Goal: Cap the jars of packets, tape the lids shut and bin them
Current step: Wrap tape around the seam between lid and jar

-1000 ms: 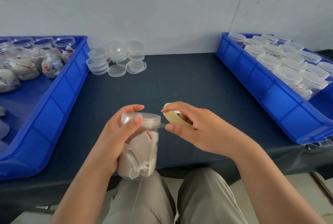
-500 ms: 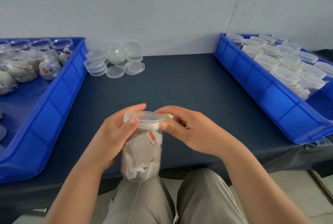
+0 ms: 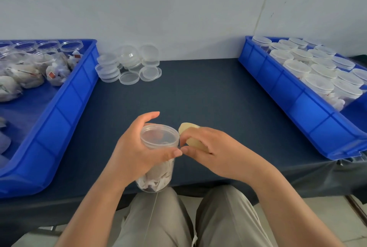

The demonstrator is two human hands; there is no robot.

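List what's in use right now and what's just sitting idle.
In use: capped jar of packets, in left hand; tape roll, in right hand.
Idle: loose lids on table; open jars in left bin; capped jars in right bin.

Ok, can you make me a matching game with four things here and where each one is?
Things:
1. nearest jar
2. tape roll
3. loose lids
4. capped jars

Places:
A. in the right blue bin
B. gripped in the left hand
C. held in the right hand
D. on the table, near the wall

Pairs: 1-B, 2-C, 3-D, 4-A.
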